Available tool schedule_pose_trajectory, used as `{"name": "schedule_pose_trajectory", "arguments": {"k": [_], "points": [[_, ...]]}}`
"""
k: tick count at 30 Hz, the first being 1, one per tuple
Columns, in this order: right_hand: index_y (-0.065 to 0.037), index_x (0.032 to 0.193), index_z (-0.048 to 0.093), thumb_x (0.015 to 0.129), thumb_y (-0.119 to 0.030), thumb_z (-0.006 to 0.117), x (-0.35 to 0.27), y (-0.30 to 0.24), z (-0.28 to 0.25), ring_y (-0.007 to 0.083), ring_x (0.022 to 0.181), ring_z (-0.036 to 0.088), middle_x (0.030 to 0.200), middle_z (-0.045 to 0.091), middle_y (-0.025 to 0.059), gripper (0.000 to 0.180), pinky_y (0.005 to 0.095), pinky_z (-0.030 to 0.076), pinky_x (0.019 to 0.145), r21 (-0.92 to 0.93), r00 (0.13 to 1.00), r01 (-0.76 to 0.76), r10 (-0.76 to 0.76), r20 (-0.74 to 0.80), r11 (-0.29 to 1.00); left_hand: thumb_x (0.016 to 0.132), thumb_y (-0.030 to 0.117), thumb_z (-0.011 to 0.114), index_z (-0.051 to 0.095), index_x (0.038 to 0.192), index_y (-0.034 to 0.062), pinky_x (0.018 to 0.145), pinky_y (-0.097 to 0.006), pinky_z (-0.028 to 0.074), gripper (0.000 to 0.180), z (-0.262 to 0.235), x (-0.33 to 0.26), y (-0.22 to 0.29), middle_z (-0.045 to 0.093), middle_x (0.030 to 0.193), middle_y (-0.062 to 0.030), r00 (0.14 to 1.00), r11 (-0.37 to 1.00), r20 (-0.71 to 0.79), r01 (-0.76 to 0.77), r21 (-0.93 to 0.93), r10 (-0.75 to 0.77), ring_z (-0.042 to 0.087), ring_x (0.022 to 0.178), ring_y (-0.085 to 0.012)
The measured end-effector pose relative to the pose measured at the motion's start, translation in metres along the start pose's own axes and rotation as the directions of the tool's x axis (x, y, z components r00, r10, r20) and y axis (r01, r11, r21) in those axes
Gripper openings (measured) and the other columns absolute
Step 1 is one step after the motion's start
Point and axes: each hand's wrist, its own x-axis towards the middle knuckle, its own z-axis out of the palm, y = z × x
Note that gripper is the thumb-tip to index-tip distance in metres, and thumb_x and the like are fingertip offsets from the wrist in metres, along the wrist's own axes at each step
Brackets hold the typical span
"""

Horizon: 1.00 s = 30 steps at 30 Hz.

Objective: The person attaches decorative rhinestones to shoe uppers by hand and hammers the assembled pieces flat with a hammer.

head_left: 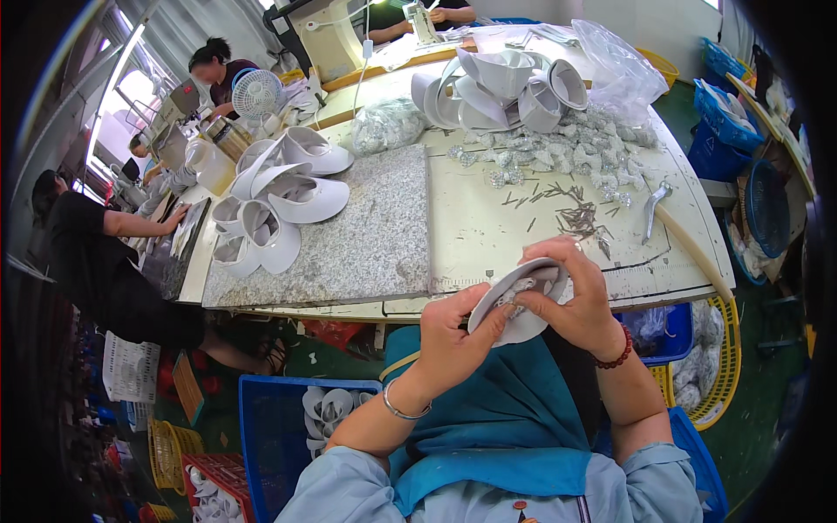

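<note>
Just past the table's near edge, both my hands hold a white curved piece that looks like a shoe upper (520, 322). My left hand (458, 327) grips its left side, thumb pressed inside. On the right side, my right hand (571, 292) has its fingers over the outer edge and its thumb inside. Between the thumbs, a small pale, crumpled-looking part (516, 292) shows within the hollow; I cannot make out what it is. Similar white uppers (309, 196) lie heaped on the speckled stone slab (384, 235), and another pile (501, 87) stands at the table's back.
Silvery bow-shaped ornaments (558, 144) and thin metal pieces (575, 213) are strewn across the table (471, 196). A metal hand tool (654, 212) lies at right. Blue crate (261, 436) and yellow basket (728, 366) flank my lap. A co-worker in black (96, 253) is at left.
</note>
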Motion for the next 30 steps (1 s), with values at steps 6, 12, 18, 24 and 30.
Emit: {"name": "schedule_pose_trajectory", "arguments": {"k": [6, 12, 18, 24, 30], "points": [[-0.005, 0.092, 0.057, 0.072, -0.003, 0.079, -0.007, -0.006, 0.003, 0.0247, 0.078, 0.058, 0.090, 0.062, 0.0102, 0.030, 0.0328, 0.046, 0.070, 0.134, 0.997, -0.068, 0.061, 0.056, 0.989, 0.087, 0.007, 0.067, 0.068, 0.098, 0.0005, 0.056, -0.026, 0.045, 0.013, 0.002, -0.001, 0.000, 0.062, 0.071, -0.0066, 0.990, 0.973, -0.012, -0.139, 0.187, 0.143, 0.057, 0.062, -0.0115], [-0.003, 0.092, 0.057, 0.075, -0.001, 0.076, -0.009, -0.008, -0.002, 0.0201, 0.079, 0.058, 0.088, 0.061, 0.0091, 0.025, 0.0306, 0.047, 0.069, 0.206, 0.992, -0.109, 0.093, 0.088, 0.972, 0.086, 0.006, 0.066, 0.068, 0.102, -0.0007, 0.062, -0.024, 0.048, 0.017, 0.002, -0.001, 0.003, 0.066, 0.078, -0.0048, 0.994, 0.993, 0.028, -0.106, 0.043, 0.105, 0.058, 0.070, -0.0077], [-0.001, 0.102, 0.061, 0.079, 0.000, 0.069, -0.004, 0.000, -0.003, 0.0172, 0.080, 0.058, 0.094, 0.064, 0.0079, 0.024, 0.0266, 0.044, 0.067, 0.130, 0.990, -0.116, 0.104, 0.097, 0.985, 0.089, 0.008, 0.066, 0.067, 0.108, -0.0022, 0.068, -0.021, 0.049, 0.021, -0.007, 0.007, -0.001, 0.068, 0.087, -0.0017, 0.997, 0.981, 0.058, 0.070, -0.179, -0.060, 0.058, 0.079, -0.0045], [-0.002, 0.101, 0.062, 0.078, 0.001, 0.069, -0.008, 0.001, 0.002, 0.0178, 0.080, 0.060, 0.096, 0.065, 0.0088, 0.023, 0.0279, 0.046, 0.066, 0.133, 0.990, -0.135, 0.130, 0.047, 0.982, 0.088, 0.011, 0.068, 0.067, 0.107, -0.0028, 0.069, -0.021, 0.049, 0.023, -0.007, 0.006, -0.006, 0.069, 0.089, -0.0031, 0.998, 0.978, 0.068, 0.021, -0.207, -0.007, 0.060, 0.080, -0.0059], [-0.001, 0.099, 0.062, 0.077, 0.003, 0.070, -0.010, -0.001, 0.005, 0.0218, 0.081, 0.061, 0.096, 0.065, 0.0089, 0.023, 0.0296, 0.047, 0.066, 0.067, 0.999, -0.040, 0.039, 0.020, 0.997, 0.086, 0.008, 0.068, 0.067, 0.107, -0.0018, 0.068, -0.022, 0.050, 0.023, -0.005, 0.004, -0.001, 0.069, 0.088, -0.0027, 0.999, 0.993, 0.034, 0.040, -0.107, -0.036, 0.059, 0.077, -0.0050]]}}
